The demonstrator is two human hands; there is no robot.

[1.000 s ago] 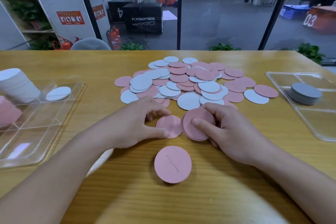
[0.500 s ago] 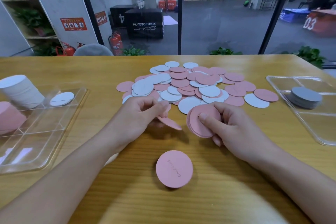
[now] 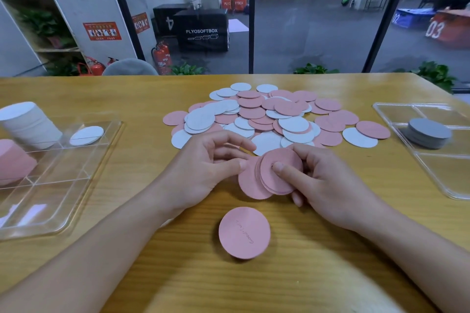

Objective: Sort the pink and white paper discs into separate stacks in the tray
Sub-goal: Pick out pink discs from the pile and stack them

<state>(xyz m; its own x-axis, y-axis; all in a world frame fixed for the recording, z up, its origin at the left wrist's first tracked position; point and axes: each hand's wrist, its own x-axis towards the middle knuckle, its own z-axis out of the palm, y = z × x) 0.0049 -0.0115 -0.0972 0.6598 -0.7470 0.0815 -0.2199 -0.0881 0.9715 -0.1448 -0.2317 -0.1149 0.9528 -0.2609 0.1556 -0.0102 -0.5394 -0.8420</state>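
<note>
Two hands: right hand (image 3: pixel 323 180) grips one pink stack (image 3: pixel 279 173); left hand (image 3: pixel 203 168) pinches one pink disc (image 3: pixel 250 185).

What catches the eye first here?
A big heap of pink and white discs fills the table's middle. Just in front, the right hand grips a small pink stack while the left hand adds a disc. One pink disc lies alone nearest the camera.

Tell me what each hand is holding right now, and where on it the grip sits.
The right hand grips a small stack of pink discs, thumb on its face. The left hand pinches one pink disc by its left edge.
</note>
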